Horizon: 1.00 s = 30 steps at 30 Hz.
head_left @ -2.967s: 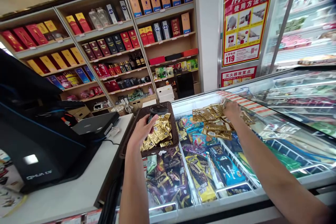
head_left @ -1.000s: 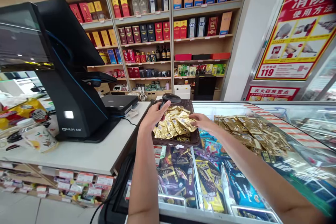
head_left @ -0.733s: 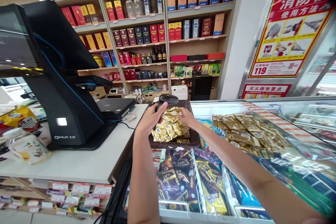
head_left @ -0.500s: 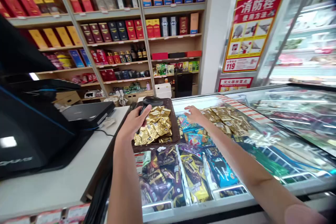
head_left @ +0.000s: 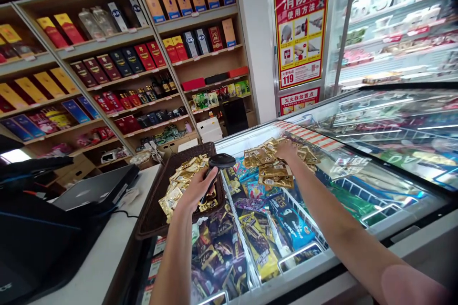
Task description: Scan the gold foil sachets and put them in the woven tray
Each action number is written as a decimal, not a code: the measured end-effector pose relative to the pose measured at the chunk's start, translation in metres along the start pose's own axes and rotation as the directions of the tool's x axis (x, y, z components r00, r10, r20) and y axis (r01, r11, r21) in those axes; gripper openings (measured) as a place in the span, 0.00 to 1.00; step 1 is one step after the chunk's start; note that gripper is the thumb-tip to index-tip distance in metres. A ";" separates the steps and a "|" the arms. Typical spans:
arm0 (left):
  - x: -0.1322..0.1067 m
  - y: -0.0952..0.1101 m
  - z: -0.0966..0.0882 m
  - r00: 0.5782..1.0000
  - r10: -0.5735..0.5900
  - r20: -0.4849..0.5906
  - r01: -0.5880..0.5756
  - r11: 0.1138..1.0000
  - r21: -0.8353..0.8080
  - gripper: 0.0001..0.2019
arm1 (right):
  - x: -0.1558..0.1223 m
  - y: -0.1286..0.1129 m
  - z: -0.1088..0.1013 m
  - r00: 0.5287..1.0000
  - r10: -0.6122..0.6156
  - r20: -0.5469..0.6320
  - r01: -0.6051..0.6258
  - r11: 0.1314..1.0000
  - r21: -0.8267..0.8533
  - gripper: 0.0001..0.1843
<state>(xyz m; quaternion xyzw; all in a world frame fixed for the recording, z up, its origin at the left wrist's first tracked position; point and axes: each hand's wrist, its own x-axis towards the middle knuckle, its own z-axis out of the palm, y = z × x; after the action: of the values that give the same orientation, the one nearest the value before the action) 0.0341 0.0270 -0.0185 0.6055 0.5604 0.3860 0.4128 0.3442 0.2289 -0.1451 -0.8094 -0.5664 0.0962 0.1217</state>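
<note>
My left hand [head_left: 197, 186] is closed around the handle of a black barcode scanner [head_left: 222, 160]. It holds the scanner over the right side of a dark brown woven basket [head_left: 148, 221], which carries many gold packets [head_left: 179, 183]. To the right, my right hand [head_left: 286, 149] reaches into a spread of more gold packets [head_left: 276, 175] lying on the glass freezer top. Its fingers are blurred and partly hidden among the packets, so I cannot see whether it grips one.
Under the freezer's glass [head_left: 250, 290] lie wrapped ice creams, including a yellow packet [head_left: 263, 257] and a blue packet [head_left: 296, 231]. At left a white counter [head_left: 103, 248] bears a dark till machine [head_left: 32, 233]. Shelves of boxed goods [head_left: 125, 64] and a red fire-hydrant poster [head_left: 302, 31] stand behind.
My right hand has gone from hovering with spread fingers left of the loose gold packets to down among them. My left hand still holds the scanner. The view has turned right and tilted.
</note>
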 end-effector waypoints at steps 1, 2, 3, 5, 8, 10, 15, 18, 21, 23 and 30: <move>0.000 0.000 0.000 1.000 -0.001 0.018 0.001 1.000 0.009 0.25 | -0.001 -0.001 0.000 1.000 -0.012 -0.011 0.013 1.000 0.028 0.34; 0.000 0.000 0.000 1.000 -0.002 0.023 0.002 1.000 0.015 0.25 | -0.003 -0.003 -0.002 0.999 -0.033 -0.021 0.035 0.998 0.061 0.35; 0.000 0.000 -0.001 1.000 -0.003 0.020 0.002 1.000 0.019 0.24 | -0.005 -0.006 -0.005 0.998 -0.063 -0.032 0.066 0.993 0.094 0.36; -0.001 0.000 -0.002 1.000 -0.001 -0.008 0.001 1.000 0.019 0.24 | -0.014 -0.014 -0.016 0.988 -0.140 -0.058 0.147 0.976 0.158 0.37; -0.001 0.000 -0.002 0.999 0.024 -0.045 -0.024 1.000 -0.006 0.24 | -0.034 -0.034 -0.036 0.959 -0.265 -0.097 0.281 0.927 0.249 0.37; -0.002 0.001 -0.002 0.997 0.043 -0.058 -0.045 0.999 -0.030 0.24 | -0.051 -0.050 -0.047 0.933 -0.336 -0.126 0.359 0.883 0.302 0.36; -0.004 0.002 -0.005 0.995 0.046 -0.085 -0.051 0.998 -0.049 0.24 | -0.087 -0.078 -0.050 0.891 -0.447 -0.079 0.415 0.735 0.536 0.17; -0.005 0.002 -0.008 0.993 0.067 -0.098 -0.072 0.996 -0.047 0.24 | -0.099 -0.085 -0.046 0.879 -0.477 0.020 0.309 0.600 0.738 0.15; -0.006 0.001 -0.012 0.988 0.083 -0.128 -0.087 0.996 -0.031 0.23 | -0.109 -0.086 -0.049 0.844 -0.529 0.093 0.188 0.453 0.872 0.21; -0.007 0.001 -0.014 0.983 0.100 -0.151 -0.105 0.994 -0.025 0.23 | -0.115 -0.085 -0.055 0.809 -0.574 0.128 0.128 0.384 0.914 0.24; -0.013 0.009 -0.015 0.973 0.119 -0.199 -0.122 0.992 -0.006 0.24 | -0.125 -0.087 -0.065 0.787 -0.601 0.138 0.134 0.385 0.913 0.24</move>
<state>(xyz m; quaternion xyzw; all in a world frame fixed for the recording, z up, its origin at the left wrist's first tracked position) 0.0225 0.0153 -0.0048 0.5932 0.5574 0.4738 0.3361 0.2433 0.1337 -0.0543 -0.4328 -0.6184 0.5222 0.3968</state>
